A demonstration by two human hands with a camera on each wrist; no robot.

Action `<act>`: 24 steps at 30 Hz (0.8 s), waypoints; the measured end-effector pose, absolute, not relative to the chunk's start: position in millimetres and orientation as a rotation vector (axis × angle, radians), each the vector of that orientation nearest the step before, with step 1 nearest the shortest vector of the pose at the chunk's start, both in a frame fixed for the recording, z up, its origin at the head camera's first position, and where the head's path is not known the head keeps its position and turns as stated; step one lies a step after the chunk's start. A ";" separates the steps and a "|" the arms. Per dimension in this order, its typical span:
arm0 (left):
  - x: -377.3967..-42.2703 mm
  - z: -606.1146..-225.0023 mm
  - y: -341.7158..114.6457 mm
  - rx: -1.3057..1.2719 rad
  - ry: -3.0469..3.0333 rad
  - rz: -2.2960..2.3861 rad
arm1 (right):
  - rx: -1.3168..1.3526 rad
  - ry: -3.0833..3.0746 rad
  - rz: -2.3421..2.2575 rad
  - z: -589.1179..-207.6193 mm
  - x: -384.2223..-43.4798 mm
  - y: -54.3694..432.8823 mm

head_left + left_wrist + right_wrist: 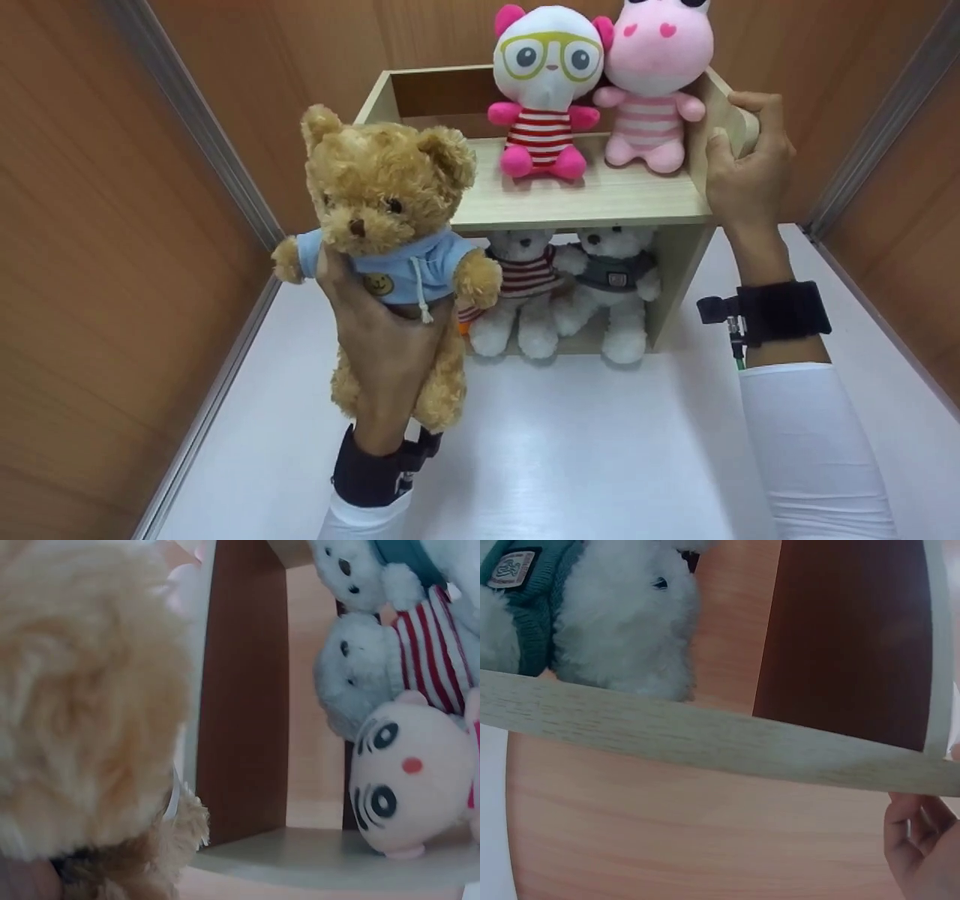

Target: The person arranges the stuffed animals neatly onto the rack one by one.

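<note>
My left hand (382, 345) grips a brown teddy bear (390, 187) in a light blue hoodie around its lower body. The bear is upright and faces me, left of the wooden shelf (585, 206); its fur (82, 705) fills the left of the left wrist view. My right hand (754, 169) holds the top edge of the shelf's right side panel (697, 247), thumb on the inner side. On the upper board sit a panda plush (544, 139) with yellow glasses and a pink plush (651, 120) in stripes, the latter close to my right hand.
The lower compartment holds a white plush (523, 281) in a red striped shirt, another white plush (615, 281) in a green top, and a round-faced plush (420, 772). A white tabletop (585, 450) lies below, with wood-grain walls (97, 262) around it.
</note>
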State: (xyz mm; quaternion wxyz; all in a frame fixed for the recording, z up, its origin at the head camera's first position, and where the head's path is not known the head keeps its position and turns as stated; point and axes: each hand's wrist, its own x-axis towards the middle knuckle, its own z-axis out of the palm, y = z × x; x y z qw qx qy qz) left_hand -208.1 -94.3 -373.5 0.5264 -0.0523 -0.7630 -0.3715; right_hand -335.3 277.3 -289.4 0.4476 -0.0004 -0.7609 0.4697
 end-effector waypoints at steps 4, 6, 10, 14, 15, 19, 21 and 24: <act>-208.2 -363.8 -86.3 -0.149 -1.808 -0.914 | 0.020 -1.904 1.248 -291.0 -334.4 277.5; -209.6 -357.0 -81.7 -0.164 -1.803 -0.914 | 0.004 -1.904 1.271 -291.4 -333.2 276.8; -214.4 -342.2 -71.4 -0.197 -1.779 -0.904 | -0.014 -1.887 1.294 -290.5 -329.0 274.4; -220.7 -329.8 -62.6 -0.216 -1.749 -0.887 | 0.025 -1.852 1.296 -288.4 -324.1 269.8; -222.5 -327.2 -60.9 -0.216 -1.749 -0.879 | 0.039 -1.842 1.295 -287.7 -323.0 268.5; -229.8 -318.7 -56.2 -0.197 -1.768 -0.879 | 0.063 -1.810 1.307 -283.9 -318.8 263.3; -232.5 -314.8 -55.0 -0.195 -1.770 -0.883 | 0.068 -1.801 1.316 -282.5 -318.1 261.8; -237.0 -310.4 -53.9 -0.209 -1.737 -0.876 | 0.074 -1.793 1.318 -280.4 -317.6 259.4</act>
